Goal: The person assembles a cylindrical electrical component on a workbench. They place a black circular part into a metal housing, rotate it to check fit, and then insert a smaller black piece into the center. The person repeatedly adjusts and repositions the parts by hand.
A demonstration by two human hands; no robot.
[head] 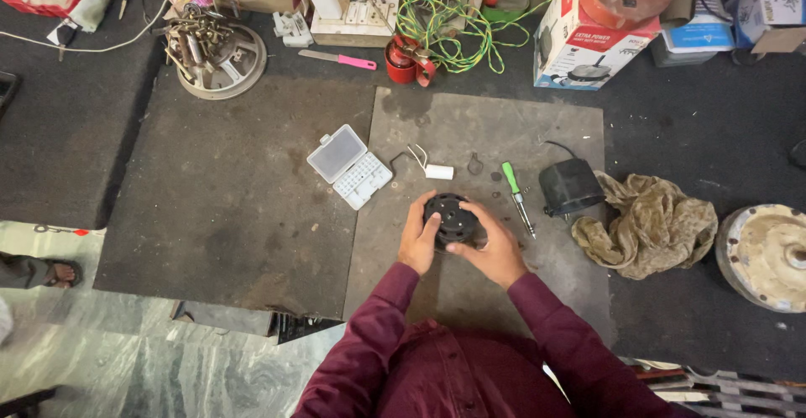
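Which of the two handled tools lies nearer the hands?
The green-handled screwdriver, just beside the right hand; the pink-handled knife lies far up the bench.

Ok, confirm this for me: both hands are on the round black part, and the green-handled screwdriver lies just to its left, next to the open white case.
One detail is wrong. In the head view both hands, left hand and right hand, do hold the round black part, but the green-handled screwdriver lies to its right, beside the black housing. The open white case sits on the left.
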